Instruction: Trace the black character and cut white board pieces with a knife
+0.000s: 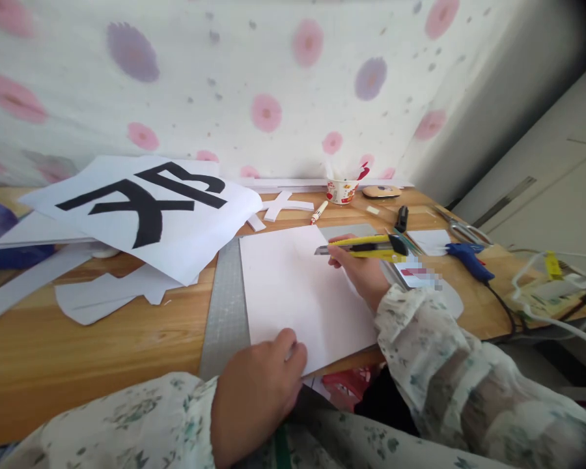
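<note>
The right hand point(359, 267) holds a yellow-and-black utility knife point(368, 245), its metal blade out and pointing left above a blank white rectangular sheet point(293, 293). The left hand point(261, 387), fingers curled, rests at the sheet's near edge; whether it pinches the edge, I cannot tell. The sheet lies on a grey gridded cutting mat point(224, 306), with a strip of mat bare along its left side, and its near corner reaches the front edge of the counter. Farther left, the near part of the wooden counter point(166, 345) offers the widest open room. Behind that stretch, white paper printed with bold black shapes point(195, 228) spreads over loose white cutouts point(107, 293). Beyond the sheet's far edge, a cream pen point(319, 212) lies close by, with a patterned paper cup point(342, 191) farther back. The right side is tighter: a blue glue gun point(471, 260), silver scissors point(461, 228) and white cables point(522, 280) crowd it. A white curtain with pink and purple flowers point(200, 85) hangs behind.
</note>
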`<state>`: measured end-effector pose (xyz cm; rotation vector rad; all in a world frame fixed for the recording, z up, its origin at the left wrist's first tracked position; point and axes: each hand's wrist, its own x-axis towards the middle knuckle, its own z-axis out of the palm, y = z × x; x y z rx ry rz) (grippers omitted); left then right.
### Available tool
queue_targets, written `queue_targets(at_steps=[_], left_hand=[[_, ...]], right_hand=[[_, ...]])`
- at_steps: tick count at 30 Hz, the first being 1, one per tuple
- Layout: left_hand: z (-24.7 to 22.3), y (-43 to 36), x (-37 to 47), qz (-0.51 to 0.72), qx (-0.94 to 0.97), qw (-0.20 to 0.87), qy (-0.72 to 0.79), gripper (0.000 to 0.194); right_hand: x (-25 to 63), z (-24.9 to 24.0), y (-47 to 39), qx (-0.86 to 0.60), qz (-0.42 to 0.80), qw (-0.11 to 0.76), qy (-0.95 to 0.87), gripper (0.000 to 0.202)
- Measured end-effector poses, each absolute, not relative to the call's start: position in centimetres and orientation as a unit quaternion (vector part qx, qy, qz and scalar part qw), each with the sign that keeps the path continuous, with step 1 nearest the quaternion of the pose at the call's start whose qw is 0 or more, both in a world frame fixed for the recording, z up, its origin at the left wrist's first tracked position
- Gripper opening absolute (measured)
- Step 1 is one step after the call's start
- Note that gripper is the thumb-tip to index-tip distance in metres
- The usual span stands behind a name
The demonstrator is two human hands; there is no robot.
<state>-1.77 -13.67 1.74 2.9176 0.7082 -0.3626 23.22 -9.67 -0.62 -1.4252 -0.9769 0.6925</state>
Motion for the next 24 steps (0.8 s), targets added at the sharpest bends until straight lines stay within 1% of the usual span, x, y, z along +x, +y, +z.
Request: queue_targets(at_steps=[2,3,8,11,14,18,24], left_hand=[[1.3,-14.0,-0.8,-0.066,0.981,0.033,0.182,0.017],[0.9,-14.3,-0.4,-0.021,0.987,0.024,0.157,0.014],[-2.8,-15.8,0.5,0.262,0.962,0.034,0.066,0.023],[-5.2,-16.3,0.6,0.341,0.934,0.035,0.096,0.024],[-7.0,-16.6,0.4,0.346,0.929,0.055,0.121,0.024],[-8.5,-16.5,0.1,0.322,0.936,0.072,0.124,0.030],[-8.5,-15.7,-0.4,0.305,0.948,0.065,0.065,0.027]], right_hand=[[22.8,-0.9,-10.7,-0.637,0.269,0.555,-0.462,0.023],[22.6,-1.1,-11.4,-0.646,0.257,0.540,-0.475,0.024],[21.5,-2.3,-13.4,-0.670,0.233,0.500,-0.496,0.029],[20.8,-2.3,-13.3,-0.693,0.228,0.477,-0.491,0.030],[20.2,-1.9,-13.0,-0.713,0.209,0.452,-0.494,0.028],[19.8,-1.6,-13.0,-0.727,0.169,0.436,-0.503,0.024],[19.6,-2.0,-13.1,-0.721,0.139,0.435,-0.522,0.020]])
